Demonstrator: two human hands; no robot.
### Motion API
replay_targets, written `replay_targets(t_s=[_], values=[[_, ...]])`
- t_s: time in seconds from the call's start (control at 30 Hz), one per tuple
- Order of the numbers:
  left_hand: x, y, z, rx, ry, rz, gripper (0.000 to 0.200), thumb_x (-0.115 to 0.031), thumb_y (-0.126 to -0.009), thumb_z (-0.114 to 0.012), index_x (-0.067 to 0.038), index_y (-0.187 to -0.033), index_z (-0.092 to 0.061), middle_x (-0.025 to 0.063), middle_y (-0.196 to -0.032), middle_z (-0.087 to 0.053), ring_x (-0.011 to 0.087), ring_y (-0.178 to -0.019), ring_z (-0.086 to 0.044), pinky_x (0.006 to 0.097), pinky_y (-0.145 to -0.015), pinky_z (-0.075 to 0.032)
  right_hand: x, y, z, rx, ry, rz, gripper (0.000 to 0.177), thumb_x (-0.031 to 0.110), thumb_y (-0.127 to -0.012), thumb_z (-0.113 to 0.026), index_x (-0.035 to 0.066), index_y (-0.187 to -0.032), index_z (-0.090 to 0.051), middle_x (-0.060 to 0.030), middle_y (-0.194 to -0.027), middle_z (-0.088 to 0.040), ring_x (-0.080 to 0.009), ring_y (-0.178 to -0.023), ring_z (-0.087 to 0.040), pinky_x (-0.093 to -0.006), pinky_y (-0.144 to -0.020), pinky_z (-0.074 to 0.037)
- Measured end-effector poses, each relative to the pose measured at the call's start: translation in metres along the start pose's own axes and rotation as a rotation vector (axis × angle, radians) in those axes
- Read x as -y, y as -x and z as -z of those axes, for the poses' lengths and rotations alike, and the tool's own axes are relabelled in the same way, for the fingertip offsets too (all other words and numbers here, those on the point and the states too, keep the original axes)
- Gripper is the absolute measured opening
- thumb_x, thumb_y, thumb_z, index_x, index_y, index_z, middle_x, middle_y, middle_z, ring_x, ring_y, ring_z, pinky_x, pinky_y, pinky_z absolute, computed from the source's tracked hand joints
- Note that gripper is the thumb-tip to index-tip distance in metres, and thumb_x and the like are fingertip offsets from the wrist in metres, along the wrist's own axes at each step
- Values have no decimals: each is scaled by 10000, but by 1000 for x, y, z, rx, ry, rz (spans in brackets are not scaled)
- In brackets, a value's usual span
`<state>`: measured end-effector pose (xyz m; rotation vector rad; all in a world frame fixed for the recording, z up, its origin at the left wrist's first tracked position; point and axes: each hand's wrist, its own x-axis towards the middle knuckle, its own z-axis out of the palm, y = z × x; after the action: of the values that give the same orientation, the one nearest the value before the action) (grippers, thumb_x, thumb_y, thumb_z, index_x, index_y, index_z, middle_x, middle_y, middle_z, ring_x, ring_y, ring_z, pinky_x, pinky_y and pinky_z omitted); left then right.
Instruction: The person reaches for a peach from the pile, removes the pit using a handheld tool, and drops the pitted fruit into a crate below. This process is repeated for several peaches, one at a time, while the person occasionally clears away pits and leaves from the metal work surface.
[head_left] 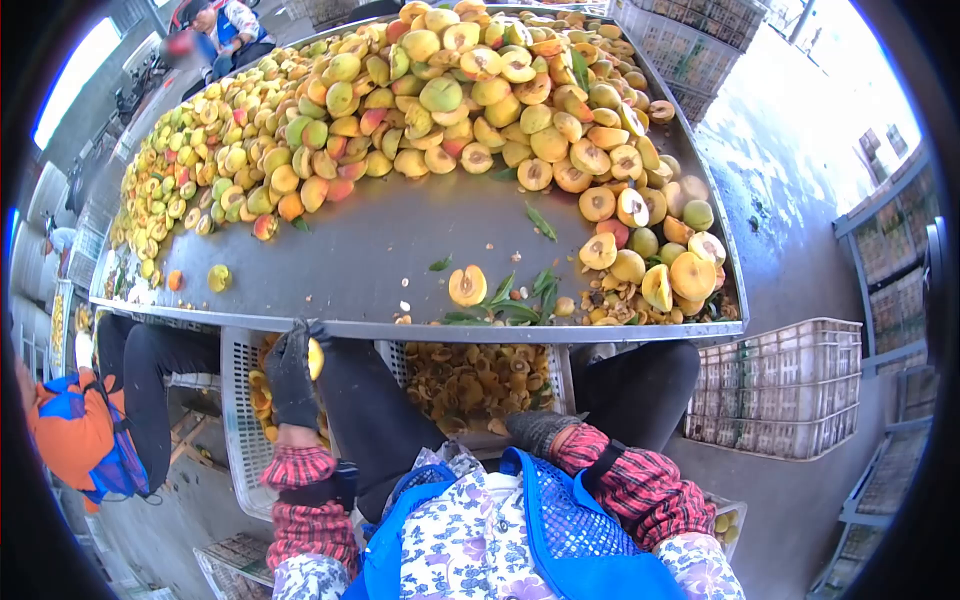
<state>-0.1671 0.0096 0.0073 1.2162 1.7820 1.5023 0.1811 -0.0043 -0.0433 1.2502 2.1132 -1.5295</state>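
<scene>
My left hand (293, 378), in a dark knit glove, is closed around a yellow peach half (316, 358) above the white crate (238, 400) at my left. Peach halves lie in that crate, partly hidden by my arm. My right hand (540, 430), also gloved, is low over the crate between my legs (565, 385), which holds brownish peach scraps (475, 380). Its fingers look curled, and what they hold, if anything, is hidden. In front, a metal table (400, 235) carries a large heap of whole and halved peaches (440, 95).
One peach half (467, 286) and green leaves (515, 308) lie near the table's front edge. Stacked crates (780, 390) stand at the right. A person in an orange and blue vest (85, 430) sits at my left, and another person (235, 30) is beyond the table.
</scene>
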Motion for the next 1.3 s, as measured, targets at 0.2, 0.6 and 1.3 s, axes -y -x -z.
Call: replay_targets(t_s=[0.2, 0.6, 1.3], values=[[-42, -63, -59, 161, -177, 105, 292, -213, -827, -572, -15, -1041, -594, 49, -871, -619, 130, -771, -584, 253, -659, -470, 30, 24, 46, -39, -82, -14, 485, 431, -861, -438, -27, -979, -549, -272, -916, -586, -391, -898, -573, -434, -759, -438], [-52, -146, -388, 416, -684, -47, 479, -453, -712, -591, -11, -893, -625, 231, -901, -612, 353, -875, -587, 424, -765, -452, -23, 11, 53, -142, -251, 86, 428, 377, -763, -584, 12, -981, -537, -228, -862, -604, -374, -851, -589, -420, -719, -456], [-95, -78, -249, 664, 756, 365, 490, -48, -820, -554, -55, -1280, -384, 100, -1040, -556, 190, -909, -574, 348, -786, -508, -17, 36, 55, -131, -436, 83, 289, 279, -815, -595, 28, -952, -553, -101, -776, -599, -202, -704, -578, -334, -640, -446]])
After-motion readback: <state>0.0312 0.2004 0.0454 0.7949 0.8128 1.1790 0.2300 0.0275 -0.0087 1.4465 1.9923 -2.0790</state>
